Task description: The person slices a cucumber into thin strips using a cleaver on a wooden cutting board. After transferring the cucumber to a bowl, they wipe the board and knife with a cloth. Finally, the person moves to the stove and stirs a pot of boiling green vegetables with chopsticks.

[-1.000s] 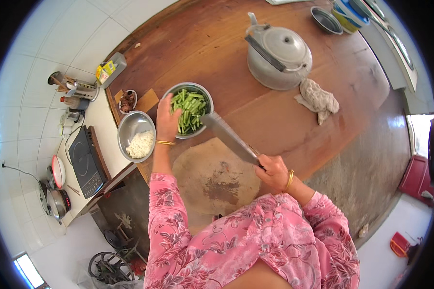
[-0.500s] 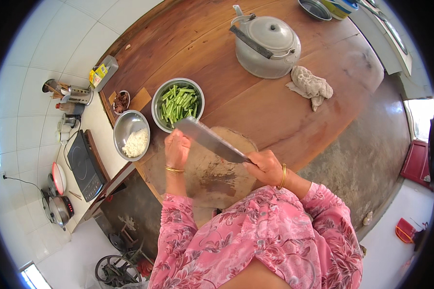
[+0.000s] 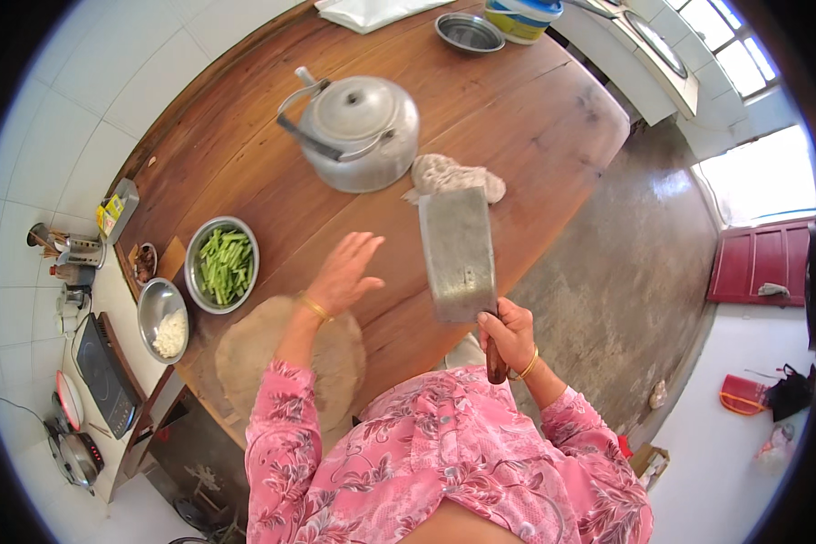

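My right hand grips the wooden handle of a cleaver, its broad grey blade raised over the table's right edge. My left hand hangs empty above the table with its fingers stretched out and the thumb apart. Below my left wrist lies a round wooden chopping board. To its left stand a metal bowl of cut green stalks and a metal bowl with a white crumbly heap. Just beyond the blade's tip is a crumpled beige cloth.
A large metal kettle stands on the wooden table. A shallow metal dish and a blue-and-yellow tub are at the far edge. An induction cooker lies on the left counter; concrete floor stretches to the right.
My right hand has swung the cleaver right, away from the board, its blade now pointing to the far side. My left hand has left the blade and opened. The view has turned right.
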Demonstrator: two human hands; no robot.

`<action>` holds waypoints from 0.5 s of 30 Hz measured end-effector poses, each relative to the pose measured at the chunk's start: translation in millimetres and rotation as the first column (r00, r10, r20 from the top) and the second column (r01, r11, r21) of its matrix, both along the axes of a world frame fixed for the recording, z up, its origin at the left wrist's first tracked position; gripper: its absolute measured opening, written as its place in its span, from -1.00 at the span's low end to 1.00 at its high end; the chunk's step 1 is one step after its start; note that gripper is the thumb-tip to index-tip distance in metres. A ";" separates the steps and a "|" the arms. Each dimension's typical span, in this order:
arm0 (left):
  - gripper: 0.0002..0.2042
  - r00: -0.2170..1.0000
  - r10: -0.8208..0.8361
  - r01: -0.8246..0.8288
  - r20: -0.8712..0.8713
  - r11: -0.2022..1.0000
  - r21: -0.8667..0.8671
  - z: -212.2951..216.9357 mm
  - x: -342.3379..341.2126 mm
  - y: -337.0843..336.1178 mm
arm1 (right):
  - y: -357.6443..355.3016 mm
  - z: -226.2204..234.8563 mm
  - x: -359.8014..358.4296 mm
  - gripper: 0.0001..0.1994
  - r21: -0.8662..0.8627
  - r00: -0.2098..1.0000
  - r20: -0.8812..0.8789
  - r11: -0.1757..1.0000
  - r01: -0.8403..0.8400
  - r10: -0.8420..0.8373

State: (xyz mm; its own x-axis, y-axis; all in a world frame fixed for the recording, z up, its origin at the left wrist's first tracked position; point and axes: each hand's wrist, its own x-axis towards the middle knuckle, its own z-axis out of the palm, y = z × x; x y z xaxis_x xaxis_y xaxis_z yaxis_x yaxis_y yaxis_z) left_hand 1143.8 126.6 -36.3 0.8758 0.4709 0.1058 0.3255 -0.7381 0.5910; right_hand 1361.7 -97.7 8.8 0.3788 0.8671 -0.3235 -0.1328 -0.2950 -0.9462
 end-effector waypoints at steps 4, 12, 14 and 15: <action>-0.34 0.991 0.128 -0.126 0.037 0.990 -0.057 -53.8 124.6 35.5 | 8.7 21.0 80.8 -0.90 0.131 0.996 0.084 0.991 -0.030 0.019; -0.39 0.832 0.460 -0.374 -0.309 0.878 0.299 -94.4 261.0 -0.9 | 25.3 38.8 159.4 -0.90 0.056 0.812 -0.575 0.985 0.160 -0.099; -0.43 0.976 0.213 -0.195 -0.046 0.949 0.249 -141.3 235.4 -25.8 | 31.6 35.0 166.6 -0.91 0.049 0.845 -0.532 0.993 0.103 -0.061; -0.44 0.983 0.182 -0.181 0.015 0.961 0.209 -165.4 214.3 -43.2 | 37.8 34.0 166.7 -0.92 0.052 0.859 -0.512 0.997 0.065 -0.029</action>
State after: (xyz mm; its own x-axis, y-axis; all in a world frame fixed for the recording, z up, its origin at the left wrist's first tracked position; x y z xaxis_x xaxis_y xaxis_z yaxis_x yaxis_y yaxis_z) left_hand 1358.2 83.4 -201.7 0.7782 0.5900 0.2150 0.4679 -0.7732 0.4281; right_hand 1528.4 -59.9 42.7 0.2170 0.8782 -0.4262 -0.6140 -0.2166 -0.7590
